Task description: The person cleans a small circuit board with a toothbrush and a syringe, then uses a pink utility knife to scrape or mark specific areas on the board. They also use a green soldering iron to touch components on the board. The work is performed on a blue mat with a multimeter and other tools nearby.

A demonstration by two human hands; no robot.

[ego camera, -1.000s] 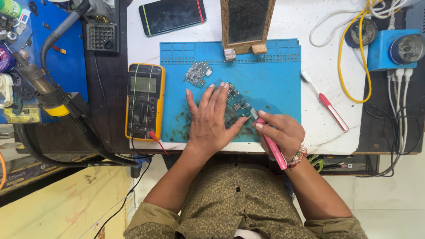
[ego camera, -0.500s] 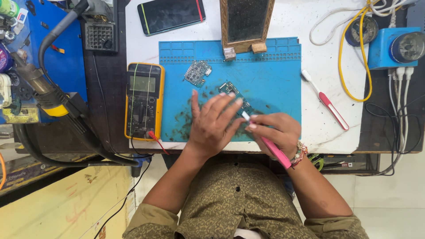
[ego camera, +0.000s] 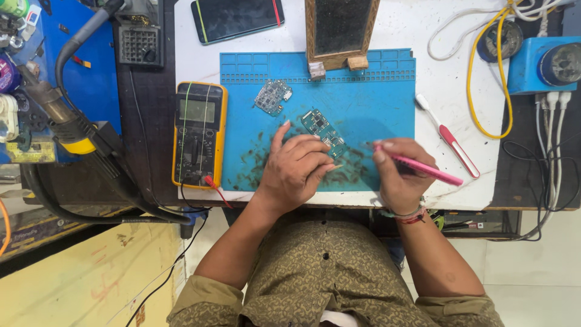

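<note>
While the left hand [ego camera: 295,172] lies palm-down on the blue silicone work mat [ego camera: 387,103], its fingers are spread and its fingertips pin the lower end of a long green circuit board [ego camera: 324,131] flat against the mat, pressing rather than closing around it. That board lies slanted near the mat's middle. To its right the right hand [ego camera: 396,175] is closed around a slim pink tool [ego camera: 423,169], held like a pen, its tip pointing left toward the board but apart from it. A smaller grey-green circuit board [ego camera: 273,97] lies free above the left hand. Left of the mat rests a yellow-cased multimeter [ego camera: 199,134]; right of it, a white and red toothbrush [ego camera: 448,136] lies on the white tabletop [ego camera: 423,30]
</note>
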